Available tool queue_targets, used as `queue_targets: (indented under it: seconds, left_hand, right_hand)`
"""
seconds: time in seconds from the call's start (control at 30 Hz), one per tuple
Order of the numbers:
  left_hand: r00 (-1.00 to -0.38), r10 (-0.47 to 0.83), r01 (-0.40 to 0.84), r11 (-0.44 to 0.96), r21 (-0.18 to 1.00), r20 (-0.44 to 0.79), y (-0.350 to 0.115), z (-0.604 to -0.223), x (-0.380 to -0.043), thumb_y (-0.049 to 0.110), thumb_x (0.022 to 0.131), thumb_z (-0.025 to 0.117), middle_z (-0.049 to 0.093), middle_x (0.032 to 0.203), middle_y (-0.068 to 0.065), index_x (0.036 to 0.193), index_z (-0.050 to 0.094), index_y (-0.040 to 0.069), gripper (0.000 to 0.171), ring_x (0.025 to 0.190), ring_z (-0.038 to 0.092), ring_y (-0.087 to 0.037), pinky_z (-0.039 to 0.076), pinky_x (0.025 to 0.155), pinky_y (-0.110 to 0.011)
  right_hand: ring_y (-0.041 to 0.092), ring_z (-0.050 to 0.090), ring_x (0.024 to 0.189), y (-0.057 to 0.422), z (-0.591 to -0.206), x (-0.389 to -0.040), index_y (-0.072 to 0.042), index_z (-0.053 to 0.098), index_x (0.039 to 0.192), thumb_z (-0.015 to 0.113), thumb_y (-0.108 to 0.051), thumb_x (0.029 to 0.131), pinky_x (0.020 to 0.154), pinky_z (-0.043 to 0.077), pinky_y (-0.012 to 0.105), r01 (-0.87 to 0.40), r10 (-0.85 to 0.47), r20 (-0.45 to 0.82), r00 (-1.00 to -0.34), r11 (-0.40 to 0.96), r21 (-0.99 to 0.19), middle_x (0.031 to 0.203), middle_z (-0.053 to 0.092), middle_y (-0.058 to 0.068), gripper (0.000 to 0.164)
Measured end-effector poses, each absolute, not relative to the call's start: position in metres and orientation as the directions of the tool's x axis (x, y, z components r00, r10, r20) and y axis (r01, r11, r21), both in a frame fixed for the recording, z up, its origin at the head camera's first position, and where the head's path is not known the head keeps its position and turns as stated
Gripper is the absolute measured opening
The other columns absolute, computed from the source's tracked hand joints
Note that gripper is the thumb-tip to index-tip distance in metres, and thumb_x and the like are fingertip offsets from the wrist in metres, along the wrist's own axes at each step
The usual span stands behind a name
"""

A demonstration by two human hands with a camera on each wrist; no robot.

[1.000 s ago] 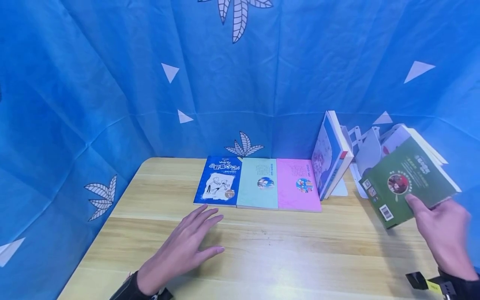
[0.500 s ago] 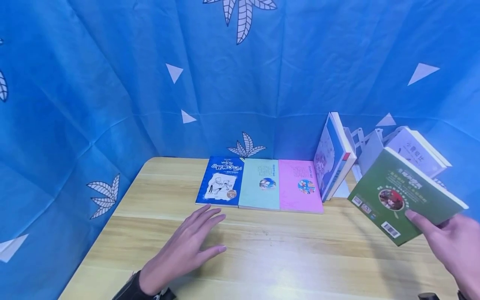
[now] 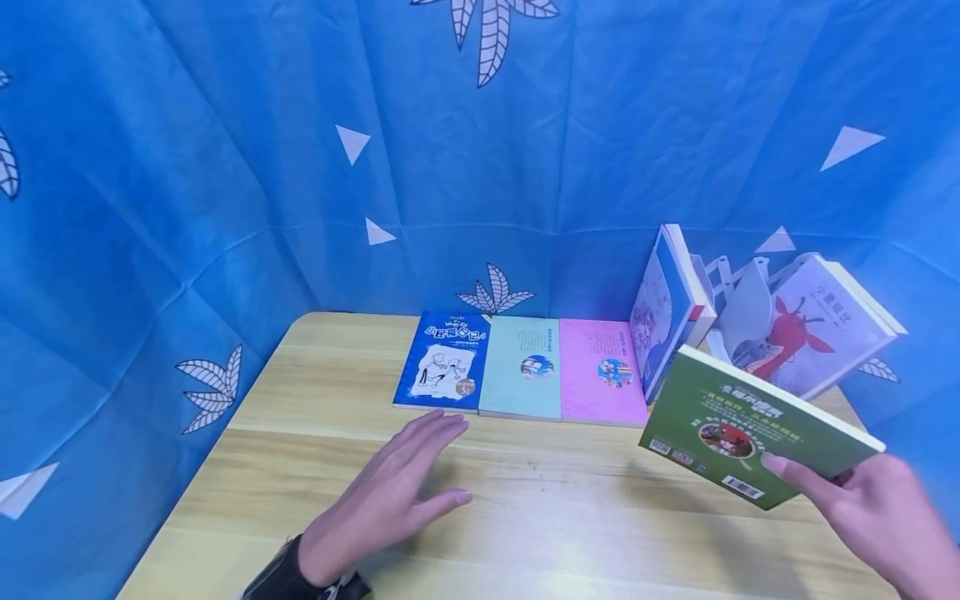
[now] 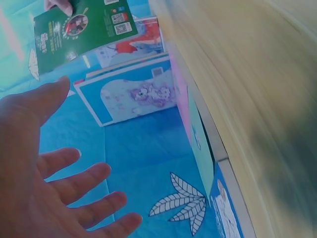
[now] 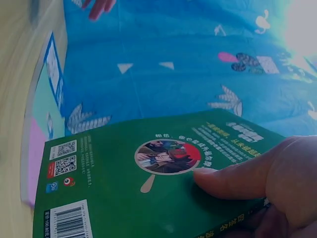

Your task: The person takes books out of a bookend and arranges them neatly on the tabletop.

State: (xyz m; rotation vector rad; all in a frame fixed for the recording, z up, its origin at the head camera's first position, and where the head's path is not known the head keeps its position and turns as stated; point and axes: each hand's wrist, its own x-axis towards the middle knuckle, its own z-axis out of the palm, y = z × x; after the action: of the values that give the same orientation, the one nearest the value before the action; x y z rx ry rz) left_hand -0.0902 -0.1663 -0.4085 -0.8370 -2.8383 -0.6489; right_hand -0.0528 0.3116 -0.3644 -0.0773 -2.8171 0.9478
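My right hand (image 3: 873,508) grips a green book (image 3: 750,425) by its right end, thumb on the cover with the barcode and round picture. The book is tilted above the right part of the table. In the right wrist view the thumb presses the green book (image 5: 119,183) beside the round picture; the other fingers are mostly hidden behind it. My left hand (image 3: 397,492) hovers over the table with its fingers spread, holding nothing. Just beyond its fingertips lies a blue book (image 3: 442,362), side by side with a mint green book (image 3: 521,367) and a pink book (image 3: 600,371).
Right of the pink book, several books (image 3: 667,308) stand upright against a white folding bookend (image 3: 720,283). A book with a red deer (image 3: 817,325) leans at its right. A blue patterned cloth (image 3: 450,167) hangs behind the wooden table (image 3: 300,433).
My right hand has carried the green book left and toward me, turning it flatter, which uncovers the book with the red deer. My left hand has shifted slightly right.
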Motion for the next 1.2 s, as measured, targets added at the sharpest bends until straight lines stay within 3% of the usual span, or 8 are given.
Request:
queue_targets:
  seconds: [0.2,0.4,0.67,0.9,1.1,1.2]
  left_hand:
    - [-0.827,0.515,0.56,0.724,0.402,0.226,-0.156,-0.407,-0.092,0.052,0.09,0.076,0.05,0.161,-0.001,0.157,0.044,0.021,0.08,0.152,0.044,-0.023,0.046,0.118,-0.052]
    - [-0.811,0.54,0.578,0.68,0.451,0.226,-0.145,-0.406,-0.093,0.057,0.093,0.07,0.047,0.162,0.001,0.159,0.041,0.024,0.08,0.152,0.043,-0.019,0.046,0.119,-0.047]
    - [-0.8,0.564,0.579,0.632,0.516,0.207,-0.131,-0.403,-0.092,0.054,0.092,0.073,0.044,0.164,0.008,0.161,0.036,0.033,0.082,0.153,0.041,-0.015,0.046,0.119,-0.045]
    - [-0.782,0.607,0.553,0.571,0.607,0.142,-0.119,-0.397,-0.087,0.056,0.094,0.07,0.044,0.162,0.013,0.161,0.036,0.031,0.078,0.15,0.045,-0.012,0.047,0.119,-0.044]
    - [-0.724,0.679,0.575,0.499,0.649,0.12,-0.108,-0.391,-0.085,0.056,0.098,0.063,0.045,0.162,0.012,0.16,0.034,0.035,0.072,0.149,0.047,-0.011,0.047,0.119,-0.041]
    - [-0.673,0.719,0.627,0.431,0.65,0.172,-0.103,-0.392,-0.084,0.05,0.1,0.063,0.049,0.159,0.008,0.159,0.038,0.03,0.067,0.147,0.05,-0.012,0.048,0.118,-0.037]
  right_hand:
    - [-0.007,0.063,0.073,0.3,-0.371,-0.052,0.001,0.074,0.122,0.075,-0.021,0.097,0.06,0.047,0.017,-0.005,0.033,0.049,-0.998,0.783,-0.622,0.1,0.081,0.016,0.033]
    - [-0.009,0.066,0.083,0.279,-0.377,-0.052,-0.009,0.073,0.125,0.078,-0.015,0.093,0.068,0.056,0.018,-0.108,-0.089,0.061,-0.994,0.754,-0.648,0.107,0.081,0.008,0.033]
    - [-0.006,0.062,0.079,0.257,-0.382,-0.053,-0.004,0.076,0.118,0.076,-0.004,0.091,0.06,0.051,0.02,-0.268,-0.291,0.103,-0.951,0.613,-0.743,0.104,0.082,0.005,0.027]
    - [-0.006,0.063,0.083,0.244,-0.383,-0.057,-0.008,0.079,0.114,0.076,0.0,0.09,0.061,0.052,0.018,-0.382,-0.425,0.172,-0.889,0.48,-0.79,0.104,0.081,-0.005,0.025]
    - [-0.006,0.068,0.094,0.237,-0.383,-0.057,-0.01,0.077,0.119,0.076,-0.001,0.09,0.071,0.058,0.015,-0.41,-0.461,0.188,-0.867,0.447,-0.795,0.109,0.08,-0.007,0.03]
    - [-0.006,0.068,0.094,0.235,-0.382,-0.057,-0.01,0.077,0.12,0.076,-0.003,0.091,0.072,0.059,0.015,-0.394,-0.475,0.163,-0.865,0.44,-0.807,0.111,0.08,-0.006,0.029]
